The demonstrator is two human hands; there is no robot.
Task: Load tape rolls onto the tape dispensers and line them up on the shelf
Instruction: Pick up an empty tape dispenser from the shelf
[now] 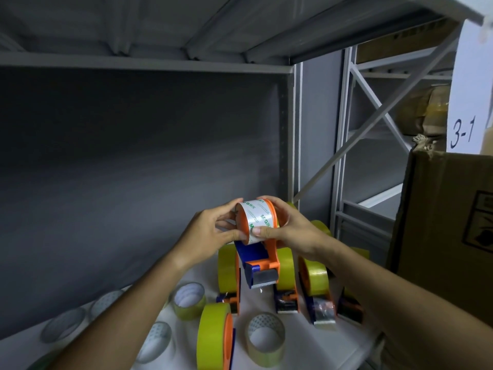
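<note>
The person's left hand (213, 231) is pinching the near edge of a clear tape roll (257, 221), thumb and fingers curled onto its rim, while the right hand (289, 231) is gripping the orange tape dispenser (262, 259) from the other side, thumb lying across the roll's face and fingers wrapped behind the hub. Both hands are holding the pair up in the air above the shelf (314, 343), the dispenser's toothed blade hanging downward toward the row below.

The roll is looking seated, or nearly so, on the dispenser's wheel, so the loading step for this one appears to be in hand; I cannot tell whether it is pushed fully home. Next would likely be pressing it flush, then setting the dispenser down in line.

Directly beneath, loaded dispensers (286, 279) with yellow rolls are standing side by side toward the back of the shelf, blades facing forward. One more yellow loaded dispenser (216, 335) is sitting nearer the front, apart from that row. Loose clear rolls (265, 339) are lying flat around it, waiting. A cardboard box (448, 222) is standing to the right.
</note>
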